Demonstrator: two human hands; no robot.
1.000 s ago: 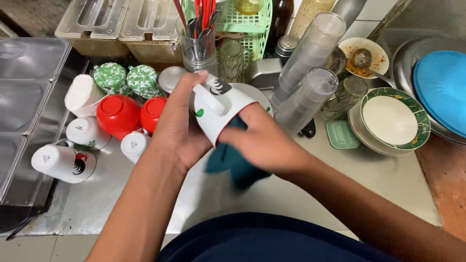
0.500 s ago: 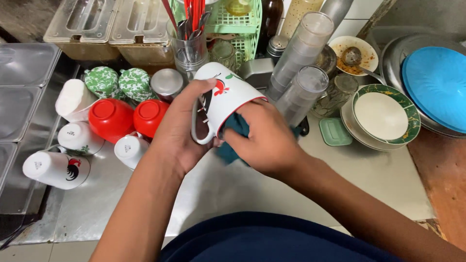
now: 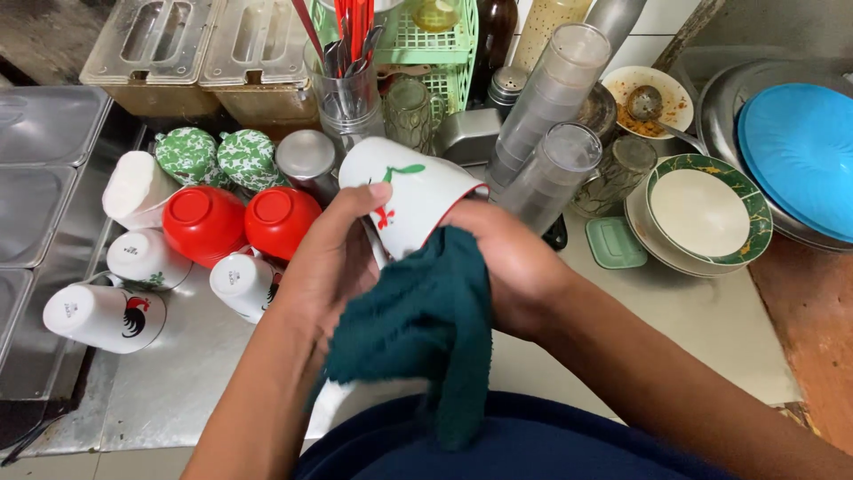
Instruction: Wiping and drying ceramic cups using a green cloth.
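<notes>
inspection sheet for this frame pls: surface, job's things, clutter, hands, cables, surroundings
Surface: steel counter, pale tiled section on the right.
Job's things: white mug with a red and green print; dark green cloth against it.
Clutter: two red bowls, white cups on their sides, stacked clear tumblers, green-rimmed plates, blue plate, glass of utensils.
Hands: left hand grips the mug; right hand presses the cloth to it.
Cables: nothing seen.
Surroundings: metal trays left, green basket behind.
</notes>
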